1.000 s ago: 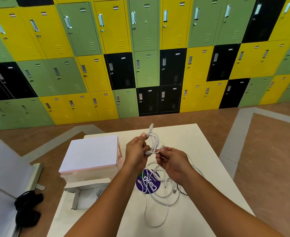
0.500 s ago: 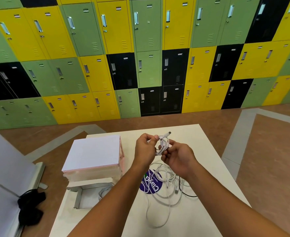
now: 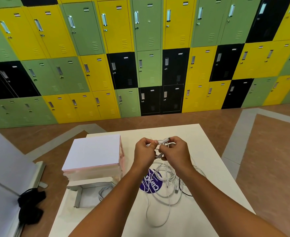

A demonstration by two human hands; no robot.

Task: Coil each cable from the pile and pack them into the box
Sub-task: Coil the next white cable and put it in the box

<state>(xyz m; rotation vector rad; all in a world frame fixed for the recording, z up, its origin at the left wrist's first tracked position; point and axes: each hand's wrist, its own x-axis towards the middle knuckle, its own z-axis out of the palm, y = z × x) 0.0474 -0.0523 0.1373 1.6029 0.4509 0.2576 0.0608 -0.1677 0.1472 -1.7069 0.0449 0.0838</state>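
Both hands hold a small coiled white cable (image 3: 163, 142) above the white table (image 3: 209, 151). My left hand (image 3: 145, 152) pinches the coil's left side, and my right hand (image 3: 176, 151) grips its right side, with a plug end sticking up between them. Below the hands lies a loose pile of white cables (image 3: 166, 183) with one thin black cable (image 3: 183, 192), partly over a purple round sticker (image 3: 152, 184). The open white box (image 3: 79, 197) sits at the table's near left, with one coiled white cable (image 3: 105, 191) inside; my left forearm hides its right part.
The box's raised white lid (image 3: 93, 151) stands behind it at the table's left. A black object (image 3: 30, 206) lies on the floor beside a white panel (image 3: 4, 168) at left. Yellow, green and black lockers (image 3: 149, 57) fill the far wall. Brown floor surrounds the table.
The hands have drawn closer together and the cable between them has tightened from a loose loop into a small bundle. The plug end now lies over the coil.
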